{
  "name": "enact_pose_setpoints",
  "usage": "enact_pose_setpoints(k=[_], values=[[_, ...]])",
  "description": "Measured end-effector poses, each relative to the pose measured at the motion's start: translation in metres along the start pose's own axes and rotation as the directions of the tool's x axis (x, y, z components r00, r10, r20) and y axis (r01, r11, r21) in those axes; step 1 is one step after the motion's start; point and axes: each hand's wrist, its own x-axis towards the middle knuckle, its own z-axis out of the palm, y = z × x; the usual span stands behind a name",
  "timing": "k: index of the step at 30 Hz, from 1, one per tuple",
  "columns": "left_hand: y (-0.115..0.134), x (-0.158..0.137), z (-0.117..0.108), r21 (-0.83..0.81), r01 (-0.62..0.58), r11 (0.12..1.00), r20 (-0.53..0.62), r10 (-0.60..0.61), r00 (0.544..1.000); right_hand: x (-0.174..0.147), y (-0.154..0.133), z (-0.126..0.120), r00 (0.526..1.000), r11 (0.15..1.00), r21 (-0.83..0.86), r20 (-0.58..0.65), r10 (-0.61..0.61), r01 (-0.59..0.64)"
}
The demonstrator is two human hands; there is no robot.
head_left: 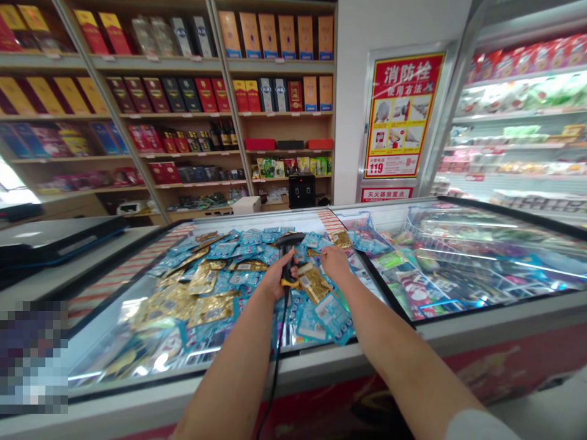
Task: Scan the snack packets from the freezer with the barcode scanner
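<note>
My left hand (277, 275) is wrapped round the handle of a black and yellow barcode scanner (290, 260), its head pointing away from me. A black cable (277, 360) runs down from the grip towards me. My right hand (334, 263) is closed just to the right, over the packets; what its fingers hold, if anything, is hidden. Shiny gold packets (204, 276) and blue packets (250, 250) lie heaped on the glass top around both hands. One gold packet (314, 282) lies between my hands, and a blue packet (334, 315) lies below my right wrist.
The glass-topped chest freezer (321, 360) spans the view, with packaged goods (426, 287) under its right pane. Behind stand wooden shelves (279, 67) of boxes and a black water dispenser (301, 190). A counter (55, 244) is at left, a lit chiller (523, 134) at right.
</note>
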Motion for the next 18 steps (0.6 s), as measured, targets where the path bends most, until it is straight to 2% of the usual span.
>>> enact_pose_setpoints(k=[7, 12, 18], values=[[0.0007, -0.002, 0.0029, -0.003, 0.004, 1.0, -0.022, -0.004, 1.0, -0.001, -0.0028, -0.0022, 0.998, 0.998, 0.022, -0.036, 0.059, -0.058], [0.001, -0.0013, 0.0023, 0.005, 0.044, 0.999, -0.028, -0.044, 0.999, 0.0013, -0.0003, -0.003, 0.994, 0.991, 0.079, 0.012, 0.111, -0.112], [0.0008, -0.0008, 0.0022, 0.029, 0.067, 0.997, -0.041, -0.066, 0.997, 0.0014, -0.0006, -0.0027, 0.99, 0.99, 0.047, 0.061, 0.128, -0.131]])
